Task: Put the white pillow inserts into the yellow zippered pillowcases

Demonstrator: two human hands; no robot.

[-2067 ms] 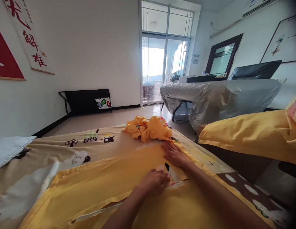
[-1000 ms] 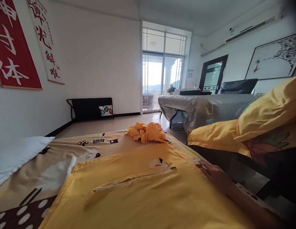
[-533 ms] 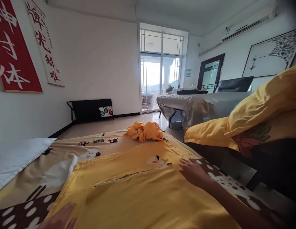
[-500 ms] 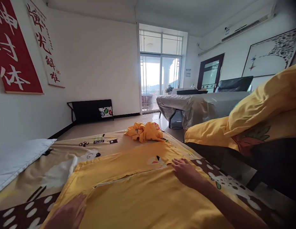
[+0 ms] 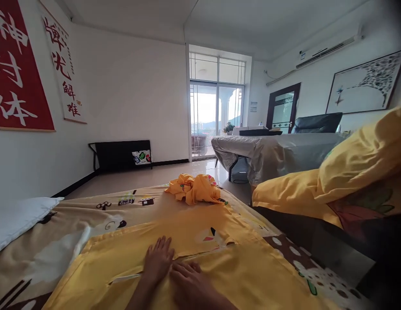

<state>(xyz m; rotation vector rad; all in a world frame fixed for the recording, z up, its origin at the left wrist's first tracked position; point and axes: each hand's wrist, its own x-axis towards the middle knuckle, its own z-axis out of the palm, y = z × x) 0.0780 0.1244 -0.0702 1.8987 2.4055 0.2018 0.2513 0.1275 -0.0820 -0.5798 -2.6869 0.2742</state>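
A yellow fabric cover (image 5: 122, 247) lies spread in front of me, with a long slit running across it and a white animal-face print near its far side. My left hand (image 5: 159, 260) rests palm down on the cover over the slit, fingers stretched forward. Close beside it, my right hand (image 5: 190, 282) lies on the cloth just below the slit, its fingers pointing forward and left; the slit edges between the hands sit close together. A bunched yellow cloth (image 5: 195, 189) sits at the far end of the cover.
A patterned blanket (image 5: 100, 215) lies beneath the cover, with a white pillow (image 5: 22, 219) at left. Yellow bedding (image 5: 358, 172) is piled on a dark surface at right. Farther back stand a plastic-covered table (image 5: 265, 150) and a black folded frame (image 5: 119, 155) against the wall.
My left hand has moved forward and right to the slit. My right hand has come back and left beside it. The view has tilted slightly upward.
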